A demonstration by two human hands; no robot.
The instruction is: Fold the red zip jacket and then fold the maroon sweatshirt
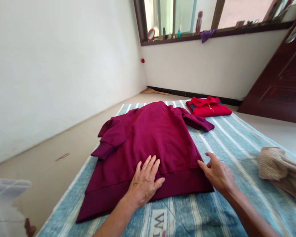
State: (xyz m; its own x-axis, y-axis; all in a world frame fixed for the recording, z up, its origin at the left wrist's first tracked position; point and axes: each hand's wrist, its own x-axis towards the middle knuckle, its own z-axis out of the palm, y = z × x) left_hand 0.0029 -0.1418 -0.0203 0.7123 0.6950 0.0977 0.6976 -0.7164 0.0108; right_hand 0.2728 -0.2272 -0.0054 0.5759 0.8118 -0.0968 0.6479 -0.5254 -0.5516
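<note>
Person's two bare hands at a maroon long-bodied sweatshirt of smooth fabric, spread on a blue-and-white striped cloth cover. The left hand rests flat above the hem, its fingers extended and slightly apart, thumb spread. The right hand stands at the garment's right edge, thumb tip touching the fabric, index finger apart from it. Dragging the pressing left palm could wrinkle the hem; lifting the right edge alone could skew the body. Leftward pulling could carry the left-side sleeve, which reaches the cover's edge, over towards the pale tiled floor. More room lies rightward, bounded by a beige ribbed-knit garment and, at the far end, a folded bright-red collared garment.
</note>
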